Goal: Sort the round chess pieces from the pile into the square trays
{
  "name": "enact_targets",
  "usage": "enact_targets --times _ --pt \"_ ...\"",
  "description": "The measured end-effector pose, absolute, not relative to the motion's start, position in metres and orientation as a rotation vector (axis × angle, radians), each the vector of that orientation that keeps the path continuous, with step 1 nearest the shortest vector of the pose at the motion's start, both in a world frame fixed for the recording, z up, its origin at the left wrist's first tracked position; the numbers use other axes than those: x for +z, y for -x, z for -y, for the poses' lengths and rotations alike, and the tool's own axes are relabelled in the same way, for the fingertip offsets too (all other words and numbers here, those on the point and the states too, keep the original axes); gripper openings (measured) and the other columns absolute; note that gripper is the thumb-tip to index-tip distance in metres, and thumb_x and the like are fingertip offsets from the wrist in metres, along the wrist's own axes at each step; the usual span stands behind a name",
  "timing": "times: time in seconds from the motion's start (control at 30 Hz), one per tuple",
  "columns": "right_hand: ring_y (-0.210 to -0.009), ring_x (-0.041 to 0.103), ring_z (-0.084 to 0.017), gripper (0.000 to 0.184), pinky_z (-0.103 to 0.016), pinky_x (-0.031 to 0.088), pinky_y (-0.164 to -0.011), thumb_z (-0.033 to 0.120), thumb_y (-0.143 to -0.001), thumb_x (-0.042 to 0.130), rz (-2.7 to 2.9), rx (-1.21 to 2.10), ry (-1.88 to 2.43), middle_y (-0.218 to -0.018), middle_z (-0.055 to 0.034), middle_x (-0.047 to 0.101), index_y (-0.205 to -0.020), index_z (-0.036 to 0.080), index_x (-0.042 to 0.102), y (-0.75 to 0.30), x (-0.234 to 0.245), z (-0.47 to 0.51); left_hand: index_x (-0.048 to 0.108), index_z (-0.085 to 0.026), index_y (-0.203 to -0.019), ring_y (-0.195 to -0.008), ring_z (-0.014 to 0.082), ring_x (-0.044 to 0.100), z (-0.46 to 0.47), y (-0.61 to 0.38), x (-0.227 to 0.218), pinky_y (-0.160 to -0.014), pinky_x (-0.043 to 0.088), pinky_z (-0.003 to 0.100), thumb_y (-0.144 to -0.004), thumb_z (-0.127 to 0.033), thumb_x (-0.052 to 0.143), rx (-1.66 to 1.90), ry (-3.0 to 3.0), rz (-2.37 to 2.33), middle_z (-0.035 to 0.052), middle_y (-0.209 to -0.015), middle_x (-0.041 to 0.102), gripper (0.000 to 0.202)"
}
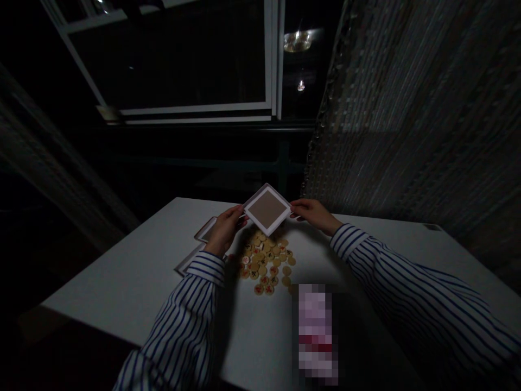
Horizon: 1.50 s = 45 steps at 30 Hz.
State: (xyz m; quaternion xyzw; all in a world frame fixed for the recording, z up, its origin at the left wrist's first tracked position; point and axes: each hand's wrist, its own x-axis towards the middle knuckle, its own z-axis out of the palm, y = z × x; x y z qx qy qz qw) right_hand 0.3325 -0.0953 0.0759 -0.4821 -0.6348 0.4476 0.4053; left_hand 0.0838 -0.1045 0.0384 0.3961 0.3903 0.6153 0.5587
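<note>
A square white-rimmed box [266,209] with a brown inside is held tilted above the table, its open face toward me. My left hand [225,228] grips its left edge and my right hand [312,214] grips its right corner, both with fingers closed on it. Below the box lies a heap of several round wooden game pieces [265,263] with red and black marks. Both sleeves are white with blue stripes.
A flat white-edged board or lid [194,251] lies on the white table [122,282] behind my left wrist. A blurred pink object [315,331] stands near the front edge. A dark window is beyond, and a curtain [407,108] hangs on the right.
</note>
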Motion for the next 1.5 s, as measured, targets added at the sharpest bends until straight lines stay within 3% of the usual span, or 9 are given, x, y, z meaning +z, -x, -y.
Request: enact_targets --times 1.17,1.5 --pt "-0.072 0.061 -0.011 0.021 -0.020 0.048 -0.062 0.019 -0.079 0.056 1.491 1.075 1.226 -0.088 -0.0077 0.067 -0.098 0.012 0.061 -0.388 0.057 0.132 0.066 -0.016 -0.087 -0.068 0.0087 0.058 0.120 -0.140 0.038 -0.065 0.046 0.021 -0.067 -0.027 0.068 1.387 -0.987 -0.933 0.0031 -0.084 0.066 0.023" --pt "-0.071 0.061 -0.012 0.022 -0.021 0.047 -0.061 0.022 -0.077 0.058 1.473 1.065 1.210 -0.084 -0.0064 0.067 -0.096 0.013 0.064 -0.401 0.049 0.136 0.064 -0.014 -0.091 -0.070 0.0101 0.059 0.117 -0.154 0.031 -0.063 0.047 0.020 -0.064 -0.031 0.070 1.358 -0.978 -0.948 0.0044 -0.086 0.066 0.032"
